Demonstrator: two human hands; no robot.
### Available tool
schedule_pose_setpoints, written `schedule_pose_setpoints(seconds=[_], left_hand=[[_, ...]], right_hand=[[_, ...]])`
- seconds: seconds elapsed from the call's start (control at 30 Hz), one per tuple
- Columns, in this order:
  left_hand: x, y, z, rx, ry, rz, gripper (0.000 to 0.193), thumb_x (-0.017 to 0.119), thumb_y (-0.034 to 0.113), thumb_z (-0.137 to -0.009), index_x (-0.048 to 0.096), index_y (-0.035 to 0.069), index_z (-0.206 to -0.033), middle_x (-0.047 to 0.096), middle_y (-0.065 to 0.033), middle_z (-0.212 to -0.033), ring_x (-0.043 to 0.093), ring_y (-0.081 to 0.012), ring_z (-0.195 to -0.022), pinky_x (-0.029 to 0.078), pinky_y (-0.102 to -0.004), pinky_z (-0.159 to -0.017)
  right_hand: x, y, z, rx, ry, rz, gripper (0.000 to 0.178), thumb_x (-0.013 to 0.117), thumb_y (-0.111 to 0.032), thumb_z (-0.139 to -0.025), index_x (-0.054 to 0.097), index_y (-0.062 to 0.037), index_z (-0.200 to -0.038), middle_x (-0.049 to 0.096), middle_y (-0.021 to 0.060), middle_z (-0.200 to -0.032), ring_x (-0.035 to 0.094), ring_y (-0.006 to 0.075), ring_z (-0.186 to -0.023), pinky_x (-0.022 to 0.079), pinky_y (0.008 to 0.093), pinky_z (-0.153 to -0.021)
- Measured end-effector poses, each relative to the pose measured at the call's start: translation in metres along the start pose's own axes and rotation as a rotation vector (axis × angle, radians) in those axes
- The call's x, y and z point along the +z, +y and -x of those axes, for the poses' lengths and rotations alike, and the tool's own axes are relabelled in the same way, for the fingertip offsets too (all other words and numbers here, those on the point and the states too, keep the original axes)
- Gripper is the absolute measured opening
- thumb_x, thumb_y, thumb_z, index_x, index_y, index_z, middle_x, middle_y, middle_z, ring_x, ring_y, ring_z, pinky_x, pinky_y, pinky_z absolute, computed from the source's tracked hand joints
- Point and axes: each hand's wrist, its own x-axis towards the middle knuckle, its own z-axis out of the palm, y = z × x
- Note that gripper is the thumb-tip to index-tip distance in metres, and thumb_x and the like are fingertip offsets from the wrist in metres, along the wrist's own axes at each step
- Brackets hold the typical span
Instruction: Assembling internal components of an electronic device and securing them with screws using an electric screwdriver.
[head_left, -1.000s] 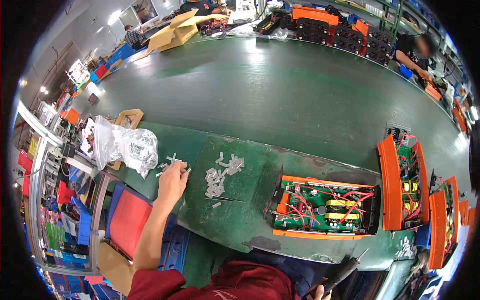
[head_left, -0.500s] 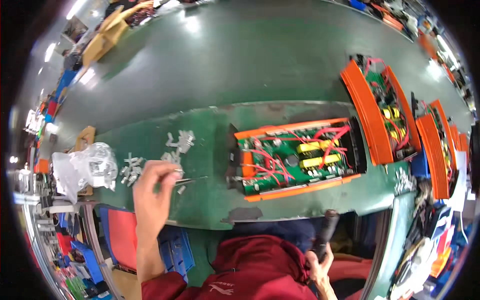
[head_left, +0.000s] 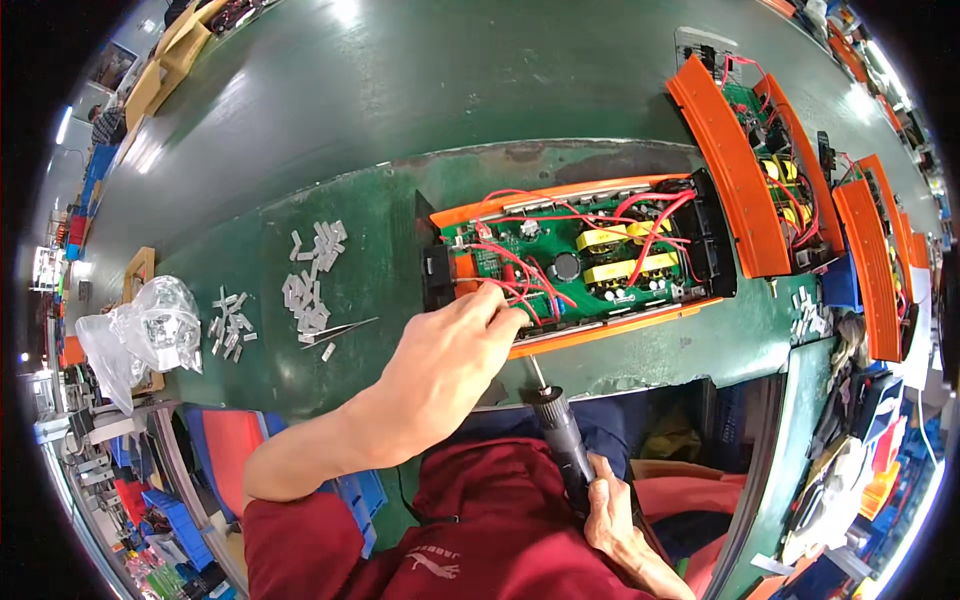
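An orange-sided electronics unit (head_left: 568, 267) lies near the table's (head_left: 375, 235) near edge. The left hand (head_left: 450, 350) reaches over its near-left corner, fingers bunched close together — whether they pinch anything, I cannot tell. The right hand's (head_left: 610, 510) fingers wrap around a black electric screwdriver (head_left: 562, 440), its bit crossing the table's near edge toward the unit.

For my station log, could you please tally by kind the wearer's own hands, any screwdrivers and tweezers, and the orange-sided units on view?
Own hands: 2 (left hand, right hand)
Screwdriver: 1
Tweezers: 1
Orange-sided units: 3 clearly visible; any beyond are too hidden to count
Total: 7
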Motion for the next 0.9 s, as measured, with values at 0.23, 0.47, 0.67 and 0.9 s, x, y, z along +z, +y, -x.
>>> schedule_pose_setpoints(seconds=[0.23, 0.47, 0.67, 0.9], left_hand=[[0.001, -0.010, -0.009, 0.017, -0.036, 0.043, 0.016, 0.070, 0.006, -0.089, 0.065, 0.004, -0.104, 0.058, -0.0102, -0.091, 0.066, -0.0301, -0.077, 0.055, -0.0416, -0.066], [-0.003, -0.012, -0.008, 0.013, -0.106, 0.019, 0.011, 0.068, 0.010, -0.091, 0.065, 0.004, -0.101, 0.056, -0.0104, -0.090, 0.067, -0.0301, -0.074, 0.054, -0.0412, -0.063], [-0.001, -0.006, -0.010, -0.006, -0.145, -0.034, 0.024, 0.067, 0.004, -0.083, 0.067, 0.006, -0.107, 0.059, -0.0079, -0.095, 0.068, -0.0270, -0.074, 0.055, -0.0392, -0.060], [-0.006, -0.005, -0.010, 0.015, -0.110, -0.012, 0.031, 0.068, 0.003, -0.076, 0.070, 0.006, -0.107, 0.060, -0.0060, -0.095, 0.067, -0.0247, -0.075, 0.054, -0.0371, -0.065]], right_hand=[[-0.003, -0.005, -0.006, -0.061, 0.017, -0.002, 0.038, 0.042, -0.024, -0.105, 0.053, -0.0016, -0.134, 0.057, 0.0223, -0.072, 0.058, 0.0417, -0.060, 0.045, 0.0487, -0.059], [0.000, -0.026, -0.010, -0.020, 0.014, -0.064, 0.039, 0.038, -0.029, -0.108, 0.056, -0.0026, -0.130, 0.062, 0.0134, -0.077, 0.058, 0.0268, -0.062, 0.048, 0.0394, -0.063], [0.003, -0.039, -0.002, 0.324, -0.232, -0.599, 0.074, 0.022, -0.065, -0.107, 0.059, -0.0008, -0.115, 0.062, 0.0023, -0.081, 0.050, 0.0090, -0.061, 0.041, 0.0253, -0.057], [0.008, -0.035, -0.004, 0.343, -0.250, -0.654, 0.082, 0.020, -0.072, -0.103, 0.058, -0.0011, -0.117, 0.062, 0.0023, -0.081, 0.050, 0.0095, -0.060, 0.041, 0.0255, -0.055]])
